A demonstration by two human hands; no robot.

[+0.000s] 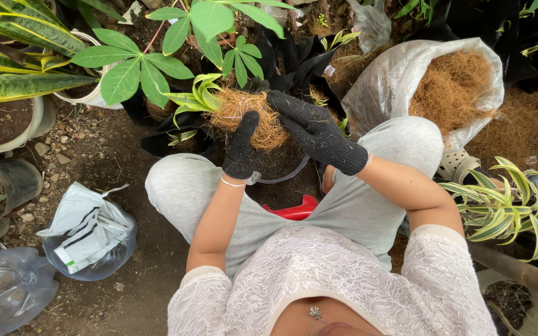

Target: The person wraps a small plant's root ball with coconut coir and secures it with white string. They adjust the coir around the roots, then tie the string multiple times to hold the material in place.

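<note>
1. Coir-wrapped root ball (249, 118) sat between your gloved hands, held above the dark pot (281, 171) between your knees; the striped green shoot (197, 93) stuck out to the left.
2. Your left hand (242, 149) was clenched on the ball's underside, thumb up along it.
3. Your right hand (316, 130) was grasping its top right, fingers spread over the fibre.
4. Step, as I judged it: packing fibre round the roots.
5. Next move called for more coir from the open sack (406, 74) at upper right, one hand staying on the ball.

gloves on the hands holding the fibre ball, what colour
Black knit gloves, flecked with bits of brown fibre; seen in the head view.
</note>
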